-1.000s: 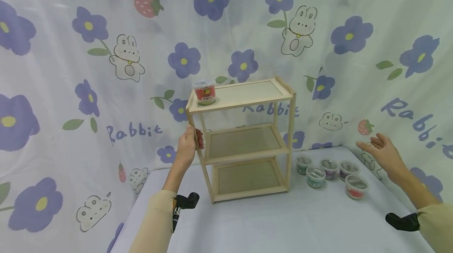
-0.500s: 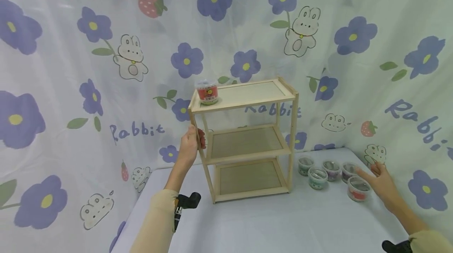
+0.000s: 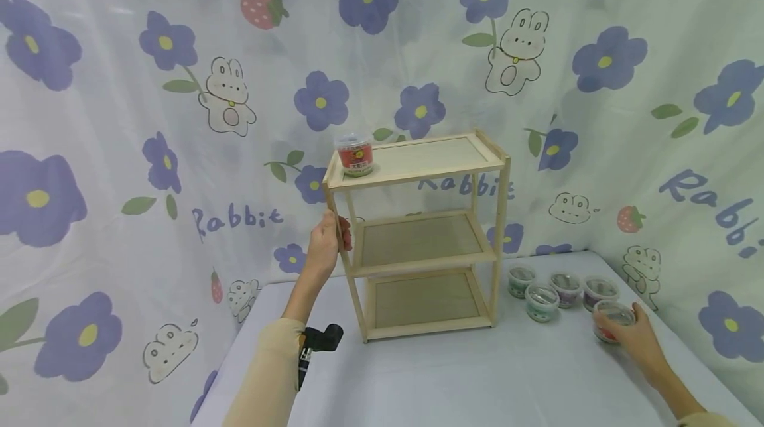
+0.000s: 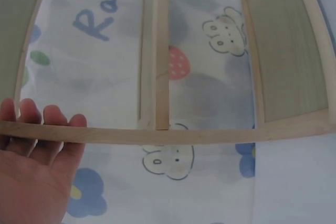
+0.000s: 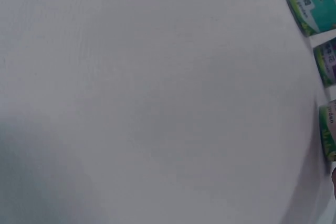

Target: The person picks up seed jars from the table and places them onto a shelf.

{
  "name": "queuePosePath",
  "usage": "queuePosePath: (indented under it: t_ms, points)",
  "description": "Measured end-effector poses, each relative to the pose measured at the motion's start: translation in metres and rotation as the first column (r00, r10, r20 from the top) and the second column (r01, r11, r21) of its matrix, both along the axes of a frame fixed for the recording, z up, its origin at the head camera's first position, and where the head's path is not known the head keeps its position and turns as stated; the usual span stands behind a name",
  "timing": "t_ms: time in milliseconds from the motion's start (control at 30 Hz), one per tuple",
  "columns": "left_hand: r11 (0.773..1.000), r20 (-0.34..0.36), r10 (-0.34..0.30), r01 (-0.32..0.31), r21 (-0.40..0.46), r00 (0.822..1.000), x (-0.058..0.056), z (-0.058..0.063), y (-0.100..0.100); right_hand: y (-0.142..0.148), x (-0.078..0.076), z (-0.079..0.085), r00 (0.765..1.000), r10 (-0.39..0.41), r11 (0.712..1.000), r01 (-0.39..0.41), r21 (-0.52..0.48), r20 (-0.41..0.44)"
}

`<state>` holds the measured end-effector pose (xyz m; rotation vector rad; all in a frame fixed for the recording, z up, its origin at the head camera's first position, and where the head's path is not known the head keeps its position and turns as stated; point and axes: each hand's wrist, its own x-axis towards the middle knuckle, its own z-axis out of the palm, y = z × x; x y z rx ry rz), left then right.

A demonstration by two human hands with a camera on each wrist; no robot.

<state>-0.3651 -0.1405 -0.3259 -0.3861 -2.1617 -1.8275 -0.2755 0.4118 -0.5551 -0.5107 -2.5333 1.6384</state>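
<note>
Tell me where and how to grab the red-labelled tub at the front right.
The tub is probably best taken around its round side wall, below the rim, coming from the front right: it appears upright, with the four nearby tubs behind it and to its left, so its right side is freer of neighbours.

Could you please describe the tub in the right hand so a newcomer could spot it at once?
From the wooden rack, look right to the group of five tubs. The frontmost tub, gripped by the right hand, is it; its red patch sets it apart from green and purple neighbours.
</note>
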Motion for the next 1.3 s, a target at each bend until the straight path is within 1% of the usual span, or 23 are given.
queuePosePath:
  t_ms: [67,133,233,333,400,500,600,767,833,933,1000,1133,1300]
  points:
    - [1.000,-0.002,-0.002,0.002,0.001,1.000,0.000,-0.001,0.000,-0.002,0.000,-0.006,0.999,-0.028,1.000,0.028,0.005,0.018]
    - [1.000,-0.004,-0.003,0.003,-0.002,1.000,-0.001,-0.001,0.001,-0.004,0.000,-0.011,0.999,-0.047,0.999,0.047,0.001,0.005]
    - [1.000,-0.007,-0.005,0.005,-0.009,1.000,0.000,0.000,0.001,-0.007,0.002,-0.016,0.995,-0.065,0.998,0.067,0.022,-0.079]
    - [1.000,-0.012,-0.002,0.001,-0.016,1.000,0.001,0.000,0.001,-0.009,0.004,-0.019,0.986,-0.057,0.994,0.070,0.082,-0.156]
    - [1.000,-0.016,0.001,-0.001,-0.019,1.000,0.002,0.001,0.001,-0.010,0.005,-0.019,0.983,-0.053,0.992,0.071,0.101,-0.175]
    - [1.000,-0.022,-0.002,0.001,-0.028,1.000,0.004,0.002,0.000,-0.009,0.007,-0.018,0.983,-0.047,0.991,0.068,0.113,-0.179]
    - [0.999,-0.026,-0.006,0.005,-0.035,1.000,0.004,0.002,0.001,-0.008,0.008,-0.016,0.983,-0.037,0.992,0.057,0.111,-0.179]
    - [0.999,-0.026,-0.006,0.005,-0.034,1.000,0.003,0.003,0.000,-0.004,0.008,-0.012,0.987,-0.034,0.991,0.053,0.120,-0.154]
    - [1.000,-0.027,-0.007,0.006,-0.030,1.000,0.003,0.003,-0.001,-0.003,0.007,-0.010,0.987,-0.035,0.989,0.057,0.140,-0.155]
    - [0.999,-0.030,-0.010,0.009,-0.032,1.000,0.002,0.003,-0.002,0.000,0.006,-0.006,0.983,-0.035,0.982,0.067,0.178,-0.179]
    - [0.999,-0.031,-0.011,0.010,-0.035,0.999,0.002,0.003,-0.002,0.001,0.006,-0.002,0.982,-0.040,0.980,0.075,0.186,-0.186]
    - [0.999,-0.028,-0.016,0.015,-0.041,0.999,0.002,0.003,-0.001,0.005,0.006,0.009,0.986,-0.052,0.981,0.081,0.175,-0.161]
    - [0.999,-0.020,-0.032,0.032,-0.031,0.999,0.002,0.003,-0.001,0.008,0.005,0.022,0.981,-0.037,0.978,0.074,0.194,-0.189]
